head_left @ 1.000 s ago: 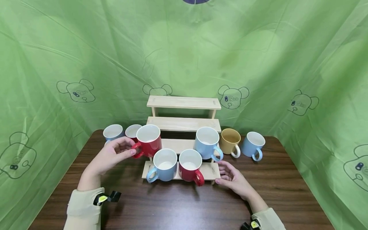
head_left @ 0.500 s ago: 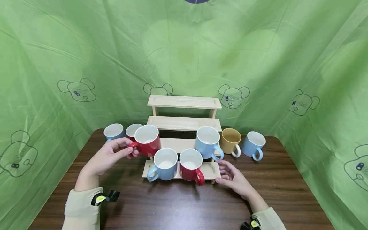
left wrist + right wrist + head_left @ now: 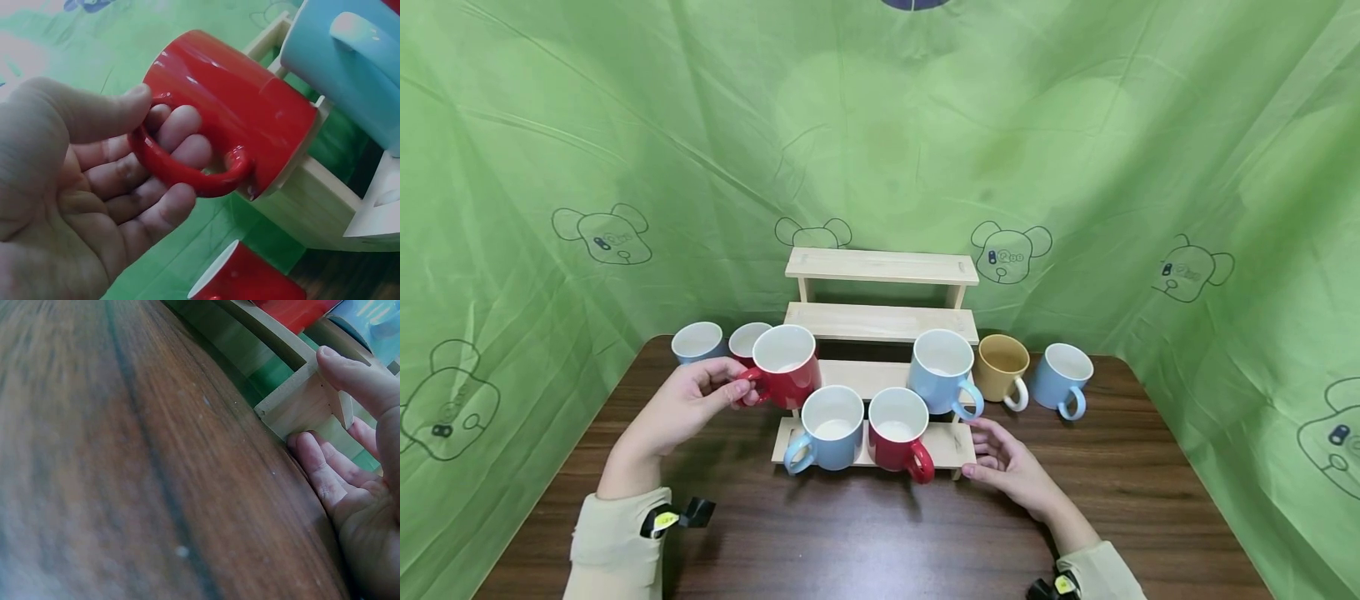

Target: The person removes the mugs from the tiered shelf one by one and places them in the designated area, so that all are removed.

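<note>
My left hand [image 3: 694,407] holds a red mug [image 3: 790,371] by its handle. In the left wrist view, fingers pass through the handle [image 3: 187,178] and the thumb lies on top. The mug stands upright at the left end of the second step of a wooden tiered rack [image 3: 880,323], its base against the board. At the lower right end of the rack, my right hand [image 3: 1009,468] grips the bottom step's end, thumb at the front edge. A blue mug [image 3: 831,437] and another red mug [image 3: 897,437] stand on the bottom step. A second blue mug [image 3: 938,379] occupies the second step's right end.
Left of the rack, a blue mug [image 3: 698,343] and a partly hidden red mug [image 3: 748,340] stand on the dark wooden table [image 3: 865,542]. On the right are a yellow mug [image 3: 1000,371] and a blue mug [image 3: 1060,379]. Green cloth [image 3: 880,125] hangs behind and at both sides.
The held red mug has shifted very slightly left, and the left hand's fingers have moved a little at its handle. The right hand keeps its place at the rack.
</note>
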The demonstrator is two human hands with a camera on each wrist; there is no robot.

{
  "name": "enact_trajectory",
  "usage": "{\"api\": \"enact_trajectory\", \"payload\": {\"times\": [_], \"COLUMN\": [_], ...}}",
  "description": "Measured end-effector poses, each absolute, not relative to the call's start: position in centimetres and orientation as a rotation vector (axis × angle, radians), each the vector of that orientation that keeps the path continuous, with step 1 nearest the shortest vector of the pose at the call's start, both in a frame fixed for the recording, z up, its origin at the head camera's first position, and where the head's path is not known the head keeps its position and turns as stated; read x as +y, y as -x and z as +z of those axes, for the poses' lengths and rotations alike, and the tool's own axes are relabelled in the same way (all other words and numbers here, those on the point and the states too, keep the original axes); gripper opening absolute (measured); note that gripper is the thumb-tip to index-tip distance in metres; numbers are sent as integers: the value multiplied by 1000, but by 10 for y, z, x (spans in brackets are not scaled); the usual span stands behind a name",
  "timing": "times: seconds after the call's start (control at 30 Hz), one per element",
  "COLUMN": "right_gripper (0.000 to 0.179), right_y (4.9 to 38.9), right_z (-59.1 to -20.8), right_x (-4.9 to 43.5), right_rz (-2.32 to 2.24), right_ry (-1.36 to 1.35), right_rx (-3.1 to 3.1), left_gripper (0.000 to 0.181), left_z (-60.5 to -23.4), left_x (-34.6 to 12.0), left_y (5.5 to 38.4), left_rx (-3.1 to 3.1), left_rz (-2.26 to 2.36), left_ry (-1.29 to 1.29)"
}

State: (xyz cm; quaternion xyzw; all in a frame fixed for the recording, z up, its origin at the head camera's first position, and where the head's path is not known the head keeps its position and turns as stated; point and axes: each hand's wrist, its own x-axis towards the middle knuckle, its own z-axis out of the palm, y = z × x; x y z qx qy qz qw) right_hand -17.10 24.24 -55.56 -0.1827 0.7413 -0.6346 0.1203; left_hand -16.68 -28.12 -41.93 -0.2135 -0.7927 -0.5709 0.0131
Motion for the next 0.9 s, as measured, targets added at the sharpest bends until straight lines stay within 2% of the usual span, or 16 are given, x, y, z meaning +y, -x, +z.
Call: {"api": "enact_trajectory", "payload": {"times": [0.27, 0.9], "right_gripper": [72, 72], "right_y": [171, 172], "right_z": [-556, -558], "right_x": [242, 242], "right_rz": [-1869, -1883], "right_ry": [555, 566], "right_rx": [2156, 2143], "left_gripper": [12, 15], "left_z": [-421, -424], "left_x": [-274, -261], "left_y": [169, 171], "left_rx": [-2458, -2342], "left_rz": [-1664, -1764], "left_ry": [543, 446]}}
